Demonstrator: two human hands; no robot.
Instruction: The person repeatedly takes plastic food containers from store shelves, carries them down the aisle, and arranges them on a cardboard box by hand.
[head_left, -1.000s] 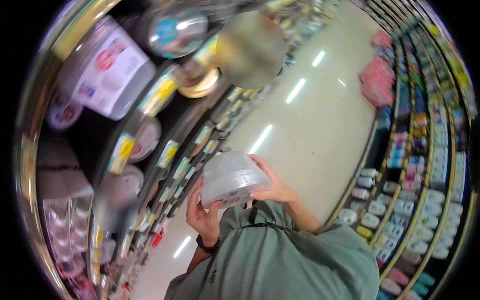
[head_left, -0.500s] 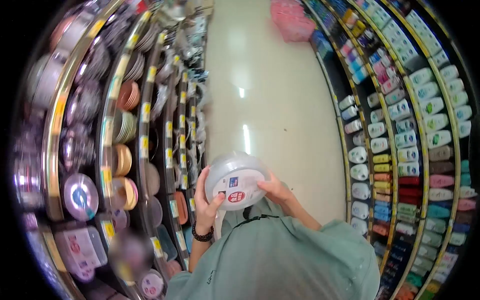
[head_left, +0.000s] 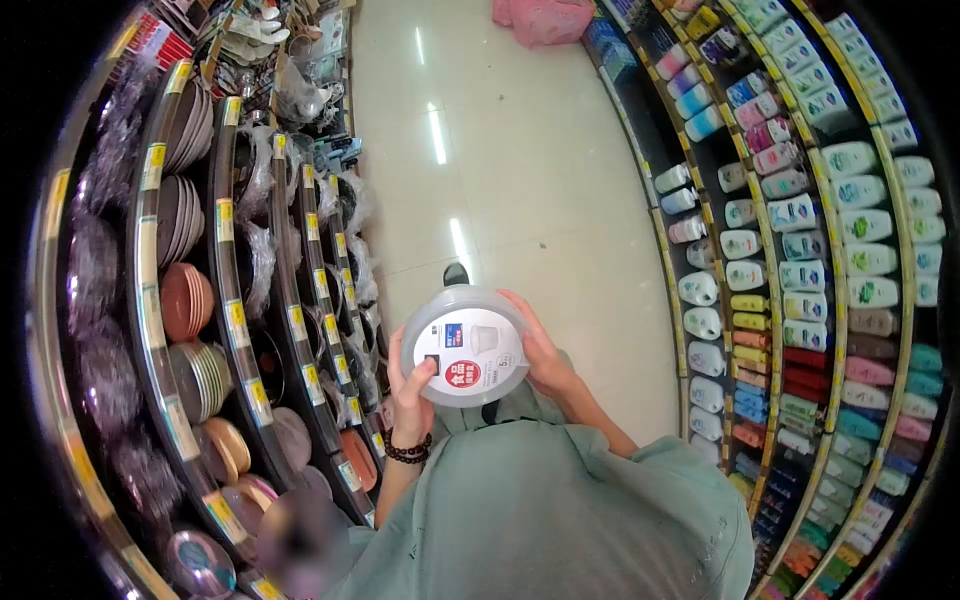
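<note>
Translucent container [head_left: 467, 347]: left fingers [head_left: 396, 360], right fingers [head_left: 527, 318] gripping sides; underside hidden, small print unreadable.

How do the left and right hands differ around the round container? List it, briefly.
The left hand has a dark beaded bracelet at its wrist; the right hand has none showing.
The left hand's thumb reaches onto the white label; the right hand holds the edge, off the label.
Shared: both are bare and hold the container.
</note>
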